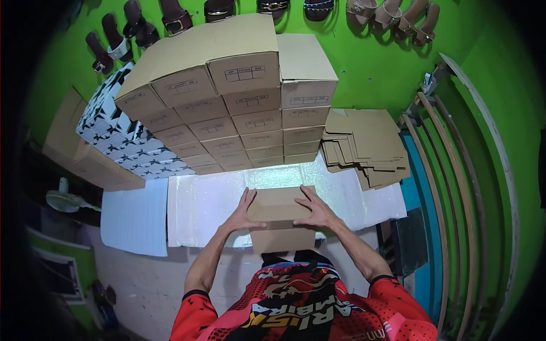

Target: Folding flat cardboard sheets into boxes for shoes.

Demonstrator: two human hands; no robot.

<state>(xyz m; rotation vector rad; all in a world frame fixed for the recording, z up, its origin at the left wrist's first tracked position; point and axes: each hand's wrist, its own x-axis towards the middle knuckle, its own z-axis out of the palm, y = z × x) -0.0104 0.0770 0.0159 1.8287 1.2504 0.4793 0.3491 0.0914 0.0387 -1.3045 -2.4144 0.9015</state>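
A plain brown cardboard box [280, 213] sits in front of me on a shiny white sheet [205, 202]. My left hand [243, 213] presses on the box's left side, fingers spread over its top edge. On the right side my right hand [316, 210] does the same, flat on the top panel. Both hands grip the box between them. A cardboard flap hangs down at the near side toward my chest.
Stacks of closed brown boxes [239, 108] rise behind the sheet, with black-and-white patterned boxes [122, 133] to their left. Flat unfolded cardboard blanks [364, 145] lie at the right. Sandals [170, 17] hang on the green wall. A small fan [65, 199] stands far left.
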